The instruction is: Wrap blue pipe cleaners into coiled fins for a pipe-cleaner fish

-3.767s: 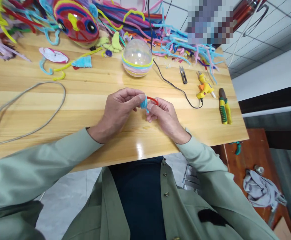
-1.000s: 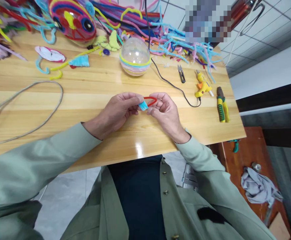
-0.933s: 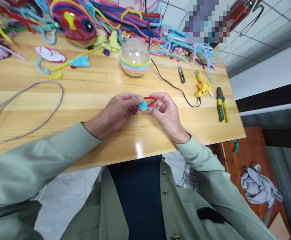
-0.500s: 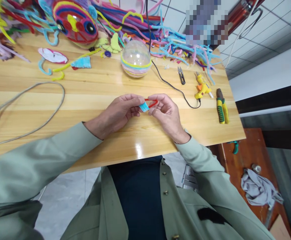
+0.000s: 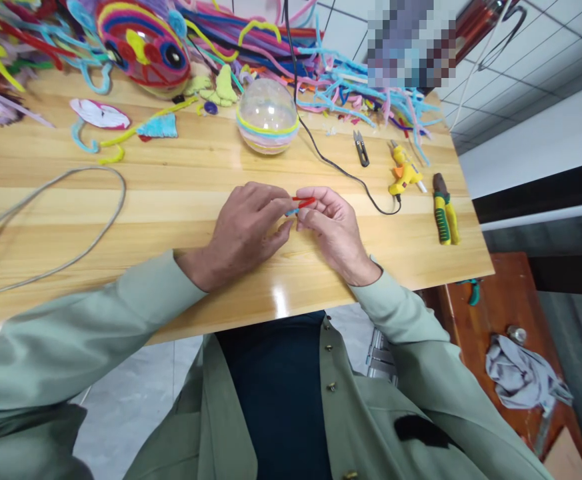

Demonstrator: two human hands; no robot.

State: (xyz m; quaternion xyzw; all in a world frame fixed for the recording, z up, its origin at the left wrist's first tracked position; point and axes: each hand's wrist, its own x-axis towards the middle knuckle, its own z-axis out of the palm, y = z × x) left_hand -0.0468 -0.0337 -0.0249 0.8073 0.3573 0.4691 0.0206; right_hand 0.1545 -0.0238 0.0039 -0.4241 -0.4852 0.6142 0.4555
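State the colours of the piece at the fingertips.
The piece is red and light blue, partly hidden; best seen in the head view.

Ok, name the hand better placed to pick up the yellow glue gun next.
Probably the right hand, though it holds a red strip: it's nearer the glue gun than the left hand.

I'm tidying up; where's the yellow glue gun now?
Head view: the glue gun lies on the right side of the table, between the snips and the pliers.
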